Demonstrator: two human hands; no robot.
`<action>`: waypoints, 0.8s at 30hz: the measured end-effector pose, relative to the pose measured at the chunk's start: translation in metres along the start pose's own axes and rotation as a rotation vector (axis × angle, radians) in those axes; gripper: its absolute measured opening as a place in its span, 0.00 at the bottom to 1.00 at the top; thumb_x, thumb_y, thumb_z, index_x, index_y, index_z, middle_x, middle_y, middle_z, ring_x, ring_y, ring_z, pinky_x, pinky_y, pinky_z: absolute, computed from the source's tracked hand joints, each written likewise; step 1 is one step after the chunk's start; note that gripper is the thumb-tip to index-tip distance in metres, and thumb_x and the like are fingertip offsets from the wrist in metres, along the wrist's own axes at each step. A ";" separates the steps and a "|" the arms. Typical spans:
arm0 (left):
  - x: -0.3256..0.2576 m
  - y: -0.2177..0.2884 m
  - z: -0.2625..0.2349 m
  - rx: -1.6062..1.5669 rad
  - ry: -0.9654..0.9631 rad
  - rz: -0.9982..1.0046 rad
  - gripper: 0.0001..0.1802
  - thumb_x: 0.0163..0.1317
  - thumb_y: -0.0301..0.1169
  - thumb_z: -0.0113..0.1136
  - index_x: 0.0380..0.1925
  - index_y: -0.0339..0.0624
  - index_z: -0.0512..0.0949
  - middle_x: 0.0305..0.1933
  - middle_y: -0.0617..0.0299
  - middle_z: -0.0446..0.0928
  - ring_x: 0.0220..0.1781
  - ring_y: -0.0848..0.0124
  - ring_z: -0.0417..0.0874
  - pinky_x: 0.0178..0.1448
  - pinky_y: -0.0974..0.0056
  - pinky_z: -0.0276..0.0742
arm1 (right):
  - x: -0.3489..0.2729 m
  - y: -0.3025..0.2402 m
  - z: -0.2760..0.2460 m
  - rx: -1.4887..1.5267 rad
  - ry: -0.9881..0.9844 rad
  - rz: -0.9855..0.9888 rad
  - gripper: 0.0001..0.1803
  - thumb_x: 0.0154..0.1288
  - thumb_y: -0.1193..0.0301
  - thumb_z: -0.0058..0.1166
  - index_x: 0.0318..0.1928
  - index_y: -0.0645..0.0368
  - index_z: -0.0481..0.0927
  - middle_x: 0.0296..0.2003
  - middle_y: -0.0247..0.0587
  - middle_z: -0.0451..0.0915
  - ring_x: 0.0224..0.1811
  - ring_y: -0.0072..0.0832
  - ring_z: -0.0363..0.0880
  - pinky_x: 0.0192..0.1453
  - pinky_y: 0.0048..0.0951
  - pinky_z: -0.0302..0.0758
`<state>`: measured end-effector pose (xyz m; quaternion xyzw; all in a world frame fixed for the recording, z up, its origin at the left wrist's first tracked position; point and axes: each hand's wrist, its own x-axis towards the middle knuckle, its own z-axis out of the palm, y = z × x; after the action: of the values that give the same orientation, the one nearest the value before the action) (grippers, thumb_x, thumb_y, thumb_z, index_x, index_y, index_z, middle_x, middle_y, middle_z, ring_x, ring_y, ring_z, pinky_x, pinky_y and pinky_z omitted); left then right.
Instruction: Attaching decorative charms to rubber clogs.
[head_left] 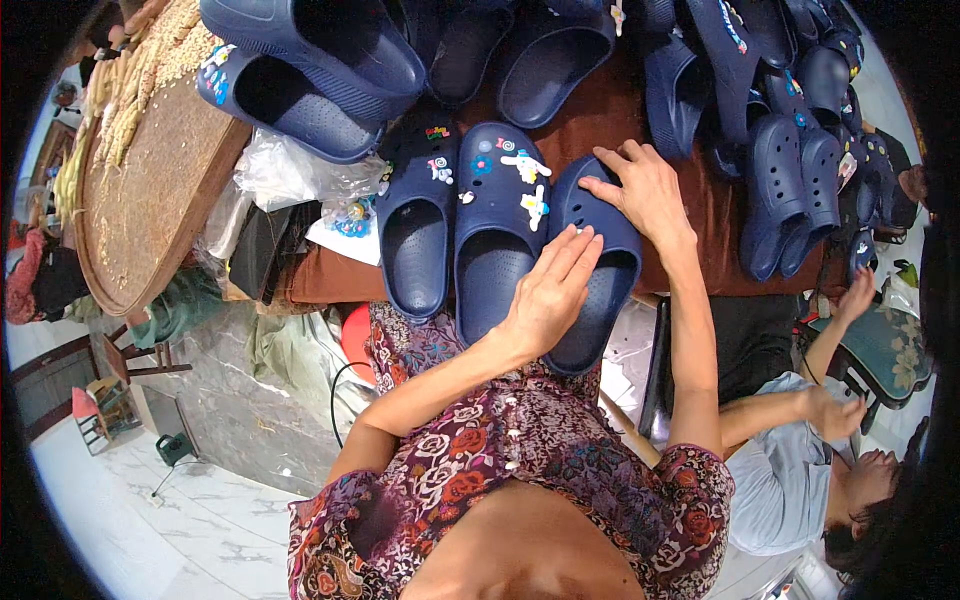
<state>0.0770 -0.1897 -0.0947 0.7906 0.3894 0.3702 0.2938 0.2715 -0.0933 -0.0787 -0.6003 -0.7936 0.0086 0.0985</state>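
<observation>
A navy blue clog (590, 310) with several holes in its upper lies in front of me, toe pointing away. My right hand (640, 195) grips its toe end, thumb over the top and fingers along the far right side. My left hand (555, 290) reaches across its opening, fingers pressed together and fingertips at the holes. Something small and pale shows at those fingertips, too small to name. Close on the left lies a clog with white and blue cartoon charms (495, 230). Left of that is another charmed clog (415, 230).
More navy clogs (310, 90) are piled at the far side, with others (775, 200) to the right. A round woven tray (150, 200) and a clear plastic bag (300, 170) are at left. Another person's arm (835, 410) shows at lower right, beside a dark stool (880, 355).
</observation>
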 end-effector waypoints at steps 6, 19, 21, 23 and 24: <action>0.001 -0.001 -0.002 0.025 -0.005 -0.015 0.36 0.46 0.16 0.63 0.62 0.35 0.73 0.64 0.47 0.73 0.68 0.49 0.73 0.69 0.54 0.72 | 0.005 0.000 0.006 0.155 0.057 -0.232 0.12 0.59 0.64 0.63 0.39 0.55 0.89 0.37 0.36 0.82 0.42 0.34 0.80 0.45 0.36 0.79; 0.000 -0.005 0.004 0.043 0.030 0.003 0.36 0.47 0.16 0.63 0.62 0.36 0.73 0.65 0.48 0.73 0.68 0.50 0.73 0.70 0.55 0.73 | 0.009 0.010 0.014 0.390 0.140 -0.248 0.08 0.58 0.70 0.65 0.31 0.63 0.84 0.32 0.44 0.84 0.35 0.42 0.81 0.42 0.40 0.78; 0.000 -0.004 0.003 0.042 0.027 0.001 0.36 0.47 0.16 0.63 0.62 0.36 0.73 0.65 0.48 0.73 0.68 0.50 0.74 0.70 0.55 0.73 | 0.009 0.012 0.016 0.401 0.131 -0.237 0.08 0.59 0.69 0.64 0.31 0.63 0.84 0.32 0.44 0.84 0.36 0.42 0.82 0.42 0.40 0.78; 0.000 -0.003 0.002 0.046 0.035 0.012 0.36 0.47 0.16 0.63 0.62 0.36 0.73 0.65 0.48 0.73 0.68 0.50 0.73 0.69 0.55 0.73 | 0.009 0.013 0.017 0.398 0.130 -0.234 0.09 0.59 0.69 0.64 0.32 0.63 0.84 0.32 0.44 0.84 0.36 0.42 0.81 0.42 0.40 0.78; -0.001 -0.004 0.002 0.047 0.039 0.014 0.36 0.47 0.16 0.63 0.62 0.36 0.73 0.65 0.48 0.73 0.68 0.50 0.73 0.69 0.55 0.73 | 0.010 0.013 0.017 0.397 0.127 -0.233 0.09 0.59 0.69 0.64 0.32 0.64 0.84 0.33 0.44 0.84 0.37 0.42 0.81 0.42 0.40 0.77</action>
<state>0.0771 -0.1886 -0.0991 0.7926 0.3982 0.3781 0.2651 0.2781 -0.0788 -0.0958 -0.4730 -0.8324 0.1156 0.2646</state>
